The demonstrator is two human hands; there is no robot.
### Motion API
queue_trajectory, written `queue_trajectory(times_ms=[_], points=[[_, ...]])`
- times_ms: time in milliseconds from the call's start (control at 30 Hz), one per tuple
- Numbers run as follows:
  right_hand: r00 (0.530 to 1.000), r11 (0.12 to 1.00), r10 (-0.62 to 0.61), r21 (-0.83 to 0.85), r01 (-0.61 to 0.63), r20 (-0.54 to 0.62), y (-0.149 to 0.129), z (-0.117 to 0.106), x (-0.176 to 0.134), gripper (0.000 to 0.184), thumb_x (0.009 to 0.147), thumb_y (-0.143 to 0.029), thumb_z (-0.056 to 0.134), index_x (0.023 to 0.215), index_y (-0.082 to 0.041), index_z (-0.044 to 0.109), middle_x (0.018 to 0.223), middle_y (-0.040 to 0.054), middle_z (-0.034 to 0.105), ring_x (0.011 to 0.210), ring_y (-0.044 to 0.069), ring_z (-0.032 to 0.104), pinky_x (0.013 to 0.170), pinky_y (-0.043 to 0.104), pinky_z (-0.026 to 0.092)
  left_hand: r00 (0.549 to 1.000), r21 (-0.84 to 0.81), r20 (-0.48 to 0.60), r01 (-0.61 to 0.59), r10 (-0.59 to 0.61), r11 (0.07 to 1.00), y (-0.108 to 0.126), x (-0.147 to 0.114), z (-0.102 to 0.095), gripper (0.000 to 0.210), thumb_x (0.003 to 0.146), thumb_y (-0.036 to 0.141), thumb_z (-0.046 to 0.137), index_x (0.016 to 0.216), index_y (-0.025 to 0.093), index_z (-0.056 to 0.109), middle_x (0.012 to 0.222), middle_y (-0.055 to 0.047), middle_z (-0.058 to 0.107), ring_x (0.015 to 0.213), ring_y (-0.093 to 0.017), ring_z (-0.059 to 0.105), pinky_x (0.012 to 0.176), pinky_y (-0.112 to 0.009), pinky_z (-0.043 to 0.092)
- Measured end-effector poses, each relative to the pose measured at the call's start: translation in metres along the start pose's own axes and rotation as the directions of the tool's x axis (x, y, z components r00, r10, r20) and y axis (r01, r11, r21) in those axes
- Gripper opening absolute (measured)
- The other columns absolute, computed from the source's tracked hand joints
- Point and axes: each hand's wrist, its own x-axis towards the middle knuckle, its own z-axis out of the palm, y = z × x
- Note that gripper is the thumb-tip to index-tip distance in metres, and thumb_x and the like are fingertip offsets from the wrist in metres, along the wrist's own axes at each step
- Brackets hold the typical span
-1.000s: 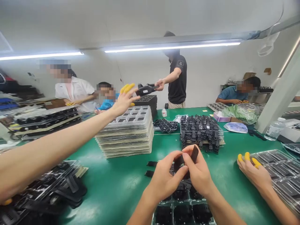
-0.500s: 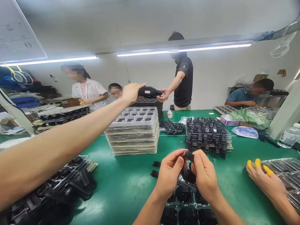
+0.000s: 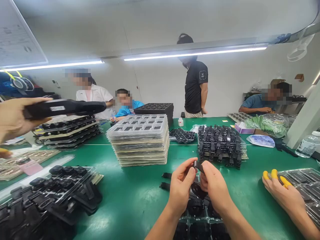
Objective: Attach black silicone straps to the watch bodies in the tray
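A black watch (image 3: 199,166) is held by its strap between both hands, over a clear tray (image 3: 192,218) with black watches in its pockets. My left hand (image 3: 182,185) pinches one end of the strap between thumb and fingers. My right hand (image 3: 215,186) is closed on the other side, its fingertips close to the left ones. The watch's lower part is largely hidden behind the fingers. Two dark strap ends (image 3: 166,180) stick out to the left, beside my left hand.
A tall stack of trays (image 3: 140,143) stands ahead, with strapped watches piled on trays (image 3: 221,146) to its right. More watches (image 3: 55,193) lie front left. A co-worker's hand with yellow finger cots (image 3: 282,190) rests right; another co-worker's hand (image 3: 12,116) holds a black device (image 3: 65,109).
The co-worker's arm with the black device has drawn back to the left. The standing person has let go of it and lowered an arm. My hands have barely moved.
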Motion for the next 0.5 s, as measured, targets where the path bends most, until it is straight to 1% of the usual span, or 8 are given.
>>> queue_trajectory(times_ms=[100,200,267,367,433,500], points=[[0.996,0.997,0.030,0.069,-0.036,0.083,-0.0050,0.0009,-0.0017,0.051,0.090,-0.066,0.061,0.068,-0.026,0.037,0.060,-0.0068,0.023,0.051,0.014,0.016,0.047,0.030,0.013,1.000,-0.029,0.000,0.010,-0.010,1.000,0.0017,-0.0013,0.0009,0.037,0.081,0.046,0.080,0.112,0.025,0.079,0.102,-0.006,0.074,0.091,-0.018,0.064,0.085,-0.027,0.050],[0.989,0.995,0.037,0.087,-0.050,0.146,-0.0072,0.0006,-0.0033,0.049,0.091,-0.064,0.062,0.068,-0.026,0.041,0.060,-0.0058,0.023,0.052,0.015,0.015,0.049,0.033,0.011,0.999,-0.039,0.014,0.039,-0.038,0.998,0.0017,-0.0021,0.0007,0.038,0.083,0.052,0.076,0.110,0.025,0.080,0.089,-0.005,0.072,0.089,-0.019,0.064,0.085,-0.029,0.051],[0.992,0.997,0.038,0.067,-0.046,0.123,-0.0069,0.0005,-0.0034,0.048,0.091,-0.064,0.062,0.068,-0.026,0.041,0.061,-0.0052,0.023,0.052,0.016,0.016,0.049,0.033,0.012,0.999,-0.013,0.021,0.034,-0.034,0.999,0.0001,-0.0018,0.0000,0.038,0.084,0.053,0.075,0.110,0.025,0.081,0.084,-0.004,0.071,0.087,-0.019,0.062,0.085,-0.029,0.050],[0.998,1.000,0.003,-0.001,-0.003,0.057,-0.0054,0.0007,-0.0018,0.047,0.093,-0.064,0.055,0.068,-0.027,0.040,0.061,-0.0043,0.025,0.051,0.016,0.019,0.047,0.033,0.015,0.999,0.038,0.023,0.024,-0.025,0.999,-0.0032,-0.0009,-0.0007,0.037,0.083,0.051,0.077,0.111,0.026,0.081,0.089,-0.004,0.072,0.083,-0.016,0.059,0.082,-0.027,0.048],[0.998,0.996,-0.050,-0.076,0.051,0.027,-0.0044,0.0008,-0.0006,0.046,0.096,-0.061,0.051,0.067,-0.027,0.041,0.060,-0.0032,0.027,0.050,0.017,0.023,0.045,0.033,0.018,0.999,0.028,0.010,0.038,-0.039,0.999,-0.0042,-0.0002,-0.0001,0.039,0.081,0.050,0.079,0.111,0.025,0.080,0.092,-0.004,0.072,0.076,-0.014,0.055,0.075,-0.025,0.047],[0.990,0.976,-0.142,-0.169,0.138,-0.010,-0.0039,0.0009,0.0000,0.045,0.096,-0.058,0.053,0.065,-0.027,0.045,0.059,-0.0014,0.033,0.049,0.018,0.029,0.043,0.034,0.023,0.998,-0.021,-0.008,0.060,-0.060,0.998,-0.0038,0.0003,0.0012,0.043,0.080,0.054,0.078,0.109,0.023,0.081,0.084,-0.004,0.070,0.069,-0.012,0.051,0.067,-0.023,0.044]])
